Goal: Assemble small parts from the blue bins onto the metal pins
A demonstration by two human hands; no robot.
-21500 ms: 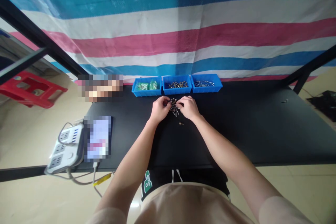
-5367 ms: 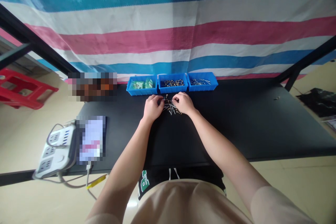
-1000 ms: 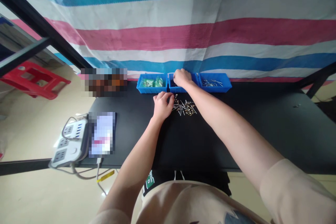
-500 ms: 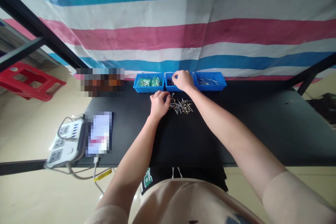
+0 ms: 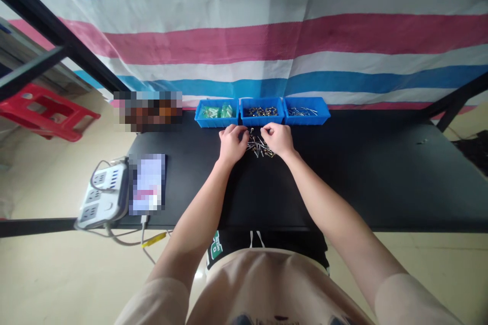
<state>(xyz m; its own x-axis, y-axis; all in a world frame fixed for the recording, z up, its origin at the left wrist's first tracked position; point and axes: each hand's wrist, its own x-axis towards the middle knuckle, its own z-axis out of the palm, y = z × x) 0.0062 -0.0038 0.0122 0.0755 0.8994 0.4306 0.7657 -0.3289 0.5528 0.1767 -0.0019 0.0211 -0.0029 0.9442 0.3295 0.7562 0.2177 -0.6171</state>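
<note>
A loose heap of metal screws and pins (image 5: 260,148) lies on the black table, partly covered by my hands. At its left edge is my left hand (image 5: 232,144), its thumb and fingers curled together. Just beyond those fingertips a small screw (image 5: 251,131) shows. Over the heap's right side, my right hand (image 5: 280,139) is closed in a pinch. Whatever either hand holds is too small or hidden to make out. Behind them, the middle blue bin (image 5: 262,121) contains many small brass-coloured and dark pieces.
The left blue bin (image 5: 216,124) holds green-tinted packets, and the right blue bin (image 5: 307,120) holds long thin metal pins. A power strip (image 5: 102,195) and a blurred flat device (image 5: 148,183) with cables are at the left. A red stool (image 5: 49,111) stands beyond the table.
My right hand has come out of the middle bin and back to the heap, uncovering the bin's contents. My left hand has stayed beside the heap. The view has shifted slightly.
</note>
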